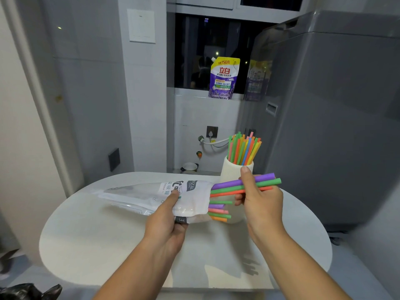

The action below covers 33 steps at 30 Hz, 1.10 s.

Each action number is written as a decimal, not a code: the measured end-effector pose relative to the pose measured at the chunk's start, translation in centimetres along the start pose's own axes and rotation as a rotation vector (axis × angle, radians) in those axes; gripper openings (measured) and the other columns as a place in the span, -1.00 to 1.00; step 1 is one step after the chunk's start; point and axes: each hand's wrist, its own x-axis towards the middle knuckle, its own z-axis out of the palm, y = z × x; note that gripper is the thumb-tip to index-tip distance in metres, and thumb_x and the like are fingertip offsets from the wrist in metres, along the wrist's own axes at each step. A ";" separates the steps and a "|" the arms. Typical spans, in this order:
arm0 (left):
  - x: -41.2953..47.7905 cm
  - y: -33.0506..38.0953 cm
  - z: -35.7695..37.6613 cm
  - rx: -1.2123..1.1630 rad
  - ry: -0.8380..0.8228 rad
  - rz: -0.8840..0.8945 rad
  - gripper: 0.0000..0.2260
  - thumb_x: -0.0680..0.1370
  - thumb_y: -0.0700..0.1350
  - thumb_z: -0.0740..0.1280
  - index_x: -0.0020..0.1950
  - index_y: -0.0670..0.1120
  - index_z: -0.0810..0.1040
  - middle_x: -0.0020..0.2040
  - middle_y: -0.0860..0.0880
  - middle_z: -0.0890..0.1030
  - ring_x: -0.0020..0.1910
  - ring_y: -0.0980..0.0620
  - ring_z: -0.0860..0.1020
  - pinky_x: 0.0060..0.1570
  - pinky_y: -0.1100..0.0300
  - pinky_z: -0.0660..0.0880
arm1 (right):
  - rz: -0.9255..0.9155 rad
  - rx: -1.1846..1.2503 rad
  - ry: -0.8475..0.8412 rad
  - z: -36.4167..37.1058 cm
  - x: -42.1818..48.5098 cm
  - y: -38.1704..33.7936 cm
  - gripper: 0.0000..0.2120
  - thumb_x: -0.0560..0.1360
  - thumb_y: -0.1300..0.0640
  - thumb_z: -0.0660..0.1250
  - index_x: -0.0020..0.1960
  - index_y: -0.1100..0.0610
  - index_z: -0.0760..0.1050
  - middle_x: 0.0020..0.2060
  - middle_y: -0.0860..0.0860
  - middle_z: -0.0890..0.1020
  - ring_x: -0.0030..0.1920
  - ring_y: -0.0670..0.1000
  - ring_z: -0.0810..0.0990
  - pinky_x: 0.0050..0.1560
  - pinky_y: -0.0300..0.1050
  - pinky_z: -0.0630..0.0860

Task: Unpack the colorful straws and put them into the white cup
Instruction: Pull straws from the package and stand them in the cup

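Head view: the left hand (166, 221) grasps the open end of one clear straw package (151, 195), thumb on top and fingers curled beneath, holding it just above the white worktop (108, 245). The right hand (262, 204) pinches three loose straws (229, 187), purple, green and orange, between thumb and curled fingers, just beside the package mouth. About five more straw ends (218, 211) poke out of the package. One white cup (230, 172) stands behind the right hand, holding a bunch of upright straws (244, 148) too dense to count.
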 end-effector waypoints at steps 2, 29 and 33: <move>0.0 0.2 0.1 -0.014 0.004 0.002 -0.65 0.59 -0.27 0.40 0.39 -0.20 0.55 0.21 -0.15 0.70 -0.06 -0.01 0.69 -0.49 0.20 0.60 | -0.019 0.010 0.018 -0.3 0.2 -0.4 -0.64 0.53 -0.04 0.41 -0.29 0.21 0.60 -0.55 0.01 0.60 -0.54 -0.04 0.55 -0.39 -0.11 0.52; 0.8 0.4 -0.1 -0.006 0.031 0.012 -0.65 0.60 -0.27 0.39 0.39 -0.19 0.54 0.18 -0.14 0.71 -0.03 -0.02 0.70 -0.46 0.17 0.62 | -0.145 -0.020 0.016 -3.2 3.6 -5.5 -0.67 0.60 0.10 0.33 -0.30 0.22 0.56 -0.62 0.02 0.56 -0.62 -0.02 0.52 -0.53 -0.19 0.54; 1.0 0.4 -0.2 -0.018 0.043 0.011 -0.65 0.60 -0.26 0.39 0.39 -0.18 0.54 0.18 -0.12 0.71 -0.03 -0.01 0.70 -0.47 0.18 0.62 | -0.192 -0.044 0.004 -4.3 4.5 -7.5 -0.68 0.60 0.09 0.33 -0.30 0.20 0.55 -0.62 0.00 0.57 -0.64 -0.05 0.51 -0.54 -0.21 0.54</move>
